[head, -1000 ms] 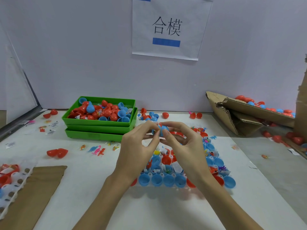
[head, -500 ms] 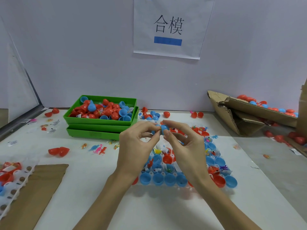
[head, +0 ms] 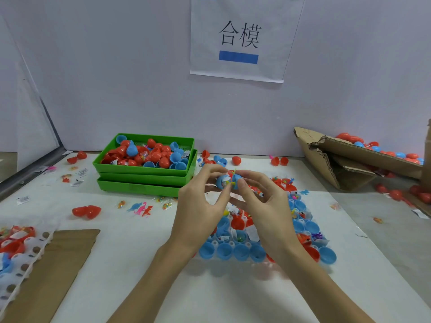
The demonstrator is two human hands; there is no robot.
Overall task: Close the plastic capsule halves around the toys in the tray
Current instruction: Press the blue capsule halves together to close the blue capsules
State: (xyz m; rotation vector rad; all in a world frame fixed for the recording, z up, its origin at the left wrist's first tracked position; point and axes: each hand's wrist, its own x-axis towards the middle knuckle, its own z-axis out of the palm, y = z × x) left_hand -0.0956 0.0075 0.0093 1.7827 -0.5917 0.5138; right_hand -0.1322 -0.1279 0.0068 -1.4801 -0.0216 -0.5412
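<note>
A white table fills the lower half of the frame, backed by a pale wall with a paper sign at top centre. At the right edge a torn cardboard box lies tipped, with red and blue capsule halves spilling along it. Left of centre, against the wall, two green trays sit stacked, the upper one heaped with loose red and blue halves. A flat piece of brown cardboard lies at lower left, and just beside it, at the left edge, is a white holed tray strip carrying red halves.

In the centre of the frame, partly hidden by the forearms, sits the white tray of capsules, its near row filled with open blue halves and small toys showing in several cups.

Above that tray both hands meet. The left hand and the right hand each pinch one side of a blue capsule between thumb and fingertips; the two halves are not fully together, and a small yellow-green toy part sticks out of the gap.

On the table left of the hands lie a joined pair of red halves and a few tiny plastic dinosaurs in blue, pink and red.
</note>
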